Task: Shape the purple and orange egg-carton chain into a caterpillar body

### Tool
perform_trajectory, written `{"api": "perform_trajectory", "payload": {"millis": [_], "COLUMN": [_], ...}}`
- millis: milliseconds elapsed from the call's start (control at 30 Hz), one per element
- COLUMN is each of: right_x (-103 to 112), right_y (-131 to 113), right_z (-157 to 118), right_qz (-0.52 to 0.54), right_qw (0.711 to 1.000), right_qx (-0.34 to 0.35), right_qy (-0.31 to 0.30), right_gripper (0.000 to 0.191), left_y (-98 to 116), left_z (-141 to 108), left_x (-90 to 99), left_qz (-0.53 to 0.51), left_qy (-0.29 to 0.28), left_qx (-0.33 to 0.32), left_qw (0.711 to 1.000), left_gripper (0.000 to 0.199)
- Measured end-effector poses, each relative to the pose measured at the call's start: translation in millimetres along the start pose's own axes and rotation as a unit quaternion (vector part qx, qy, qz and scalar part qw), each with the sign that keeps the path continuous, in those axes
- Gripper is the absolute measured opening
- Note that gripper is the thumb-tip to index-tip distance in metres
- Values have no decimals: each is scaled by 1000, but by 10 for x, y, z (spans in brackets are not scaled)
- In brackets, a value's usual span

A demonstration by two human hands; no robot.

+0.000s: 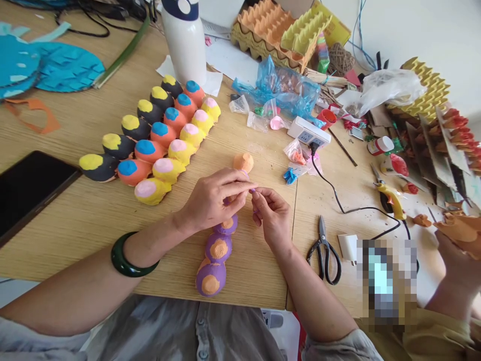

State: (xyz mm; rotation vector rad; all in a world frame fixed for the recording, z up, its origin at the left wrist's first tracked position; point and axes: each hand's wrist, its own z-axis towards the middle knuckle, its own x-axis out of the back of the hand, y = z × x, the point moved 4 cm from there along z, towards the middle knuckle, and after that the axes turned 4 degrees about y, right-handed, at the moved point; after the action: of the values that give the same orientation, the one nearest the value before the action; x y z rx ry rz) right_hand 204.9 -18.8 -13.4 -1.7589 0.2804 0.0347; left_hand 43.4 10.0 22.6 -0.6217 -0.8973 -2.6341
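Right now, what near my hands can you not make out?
Head view:
- Small purple piece in the right hand: too small to identify.
- Upper end of the purple egg-carton chain: hidden under the left hand.
- Object by the scissors: pixelated.
- Orange cardboard in a co-worker's hand: cut off by the right edge.

Scissors (323, 250) — near the right hand (272, 215)

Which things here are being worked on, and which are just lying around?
Being worked on:
left hand, right hand, thin purple strand, purple egg-carton cups, orange egg-carton cup

Just lying around:
yellow-and-pink egg-carton row, black scissors, glue gun, white power strip, white bottle
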Motion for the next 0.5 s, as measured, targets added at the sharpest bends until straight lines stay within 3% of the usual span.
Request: {"api": "perform_trajectory", "payload": {"millis": [133, 300, 400, 500], "right_x": [31, 26, 27, 42], "right_y": [9, 36, 49, 68], "right_z": [21, 35, 48, 69], "right_qz": [-18, -8, 3, -3], "right_qw": [1000, 1000, 1000, 1000], "right_qx": [6, -16, -25, -28], "right_qy": [18, 7, 2, 7], "right_gripper": [41, 44, 41, 35], "left_y": [8, -206, -350, -396], "left_z": [40, 33, -22, -56], "left_x": [39, 93, 55, 0], "left_qz": [48, 74, 88, 100], "left_qy": [1, -1, -43, -102], "left_qx": [18, 170, 262, 294], "left_qw": [999, 983, 960, 945], "left_gripper": [35, 38, 50, 63]}}
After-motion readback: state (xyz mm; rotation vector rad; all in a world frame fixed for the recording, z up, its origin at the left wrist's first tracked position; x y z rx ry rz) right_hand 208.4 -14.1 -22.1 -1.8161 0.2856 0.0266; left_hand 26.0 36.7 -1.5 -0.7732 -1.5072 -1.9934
